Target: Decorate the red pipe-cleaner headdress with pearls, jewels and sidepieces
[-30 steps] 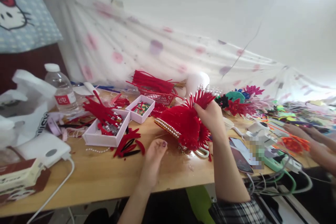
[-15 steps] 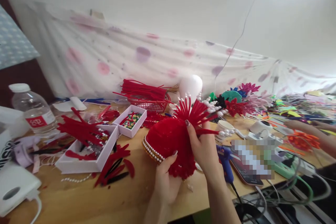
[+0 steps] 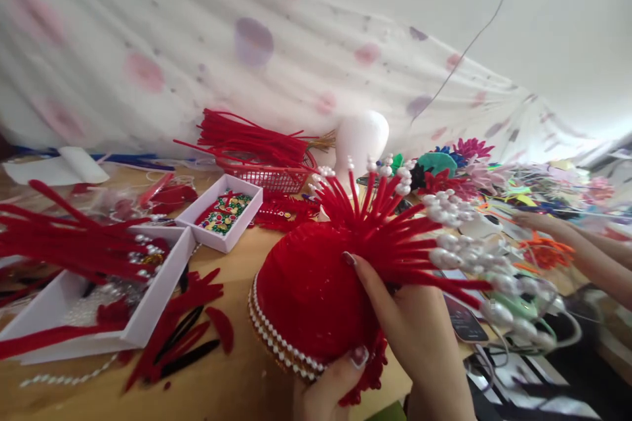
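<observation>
A red cap-like headdress (image 3: 306,283) is held up over the table, tilted to one side, with rows of white pearl and gold trim along its lower edge. From its top fans a spray of red fuzzy stems (image 3: 390,237) tipped with white pearl beads (image 3: 454,250). My left hand (image 3: 336,385) grips the pearl-trimmed rim from below, thumb on the outside. Closed around the side near the base of the stems is my right hand (image 3: 415,322), its thumb pressed on the red surface; its other fingers are mostly hidden.
At left stands a white box (image 3: 162,302) with beads and red stems; behind it is a smaller white box (image 3: 239,220) of beads. A red basket (image 3: 276,177) and white mannequin head (image 3: 363,135) stand behind. A phone (image 3: 464,319) and another person's arms (image 3: 577,243) are at right.
The headdress has come closer to the camera, and its stems now fan more to the right. Both hands keep their hold. The view has shifted right and nearer the table.
</observation>
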`<state>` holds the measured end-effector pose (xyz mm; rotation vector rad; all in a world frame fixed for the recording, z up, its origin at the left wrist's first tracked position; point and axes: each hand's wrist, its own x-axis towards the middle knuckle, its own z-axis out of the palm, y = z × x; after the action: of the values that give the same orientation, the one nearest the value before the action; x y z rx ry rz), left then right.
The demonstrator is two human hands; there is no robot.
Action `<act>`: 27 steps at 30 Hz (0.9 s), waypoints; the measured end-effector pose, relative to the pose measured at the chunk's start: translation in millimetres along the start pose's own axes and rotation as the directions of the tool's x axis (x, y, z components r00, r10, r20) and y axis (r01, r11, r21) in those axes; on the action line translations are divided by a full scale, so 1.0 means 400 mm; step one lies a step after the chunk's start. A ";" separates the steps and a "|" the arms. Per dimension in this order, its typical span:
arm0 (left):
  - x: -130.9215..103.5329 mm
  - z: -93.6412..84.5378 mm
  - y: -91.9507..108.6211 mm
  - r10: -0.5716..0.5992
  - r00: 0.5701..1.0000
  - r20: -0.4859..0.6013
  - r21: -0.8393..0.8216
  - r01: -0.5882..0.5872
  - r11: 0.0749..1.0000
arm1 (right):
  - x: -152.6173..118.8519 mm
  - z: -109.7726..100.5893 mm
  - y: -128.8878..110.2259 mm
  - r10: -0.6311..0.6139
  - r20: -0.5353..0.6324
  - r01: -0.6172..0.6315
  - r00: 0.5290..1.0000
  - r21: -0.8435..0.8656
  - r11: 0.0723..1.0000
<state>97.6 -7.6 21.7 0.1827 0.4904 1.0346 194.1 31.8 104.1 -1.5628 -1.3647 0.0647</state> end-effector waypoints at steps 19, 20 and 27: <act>0.000 -0.004 -0.022 -0.020 0.997 0.069 0.069 0.015 0.998 | -0.109 0.005 0.016 0.047 -0.317 0.013 0.947 0.185 0.983; 0.000 -0.007 -0.024 -0.018 0.998 0.059 0.069 0.014 0.997 | -0.111 0.002 0.018 0.019 -0.310 0.025 0.951 0.137 0.990; 0.000 -0.035 -0.041 -0.007 1.000 -0.024 0.071 0.008 0.997 | -0.081 -0.014 0.001 0.026 -0.253 0.019 0.967 0.173 0.985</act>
<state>103.8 -17.2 3.4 0.2315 0.5496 1.0137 186.1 3.6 89.1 -1.3750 -1.1231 -0.0141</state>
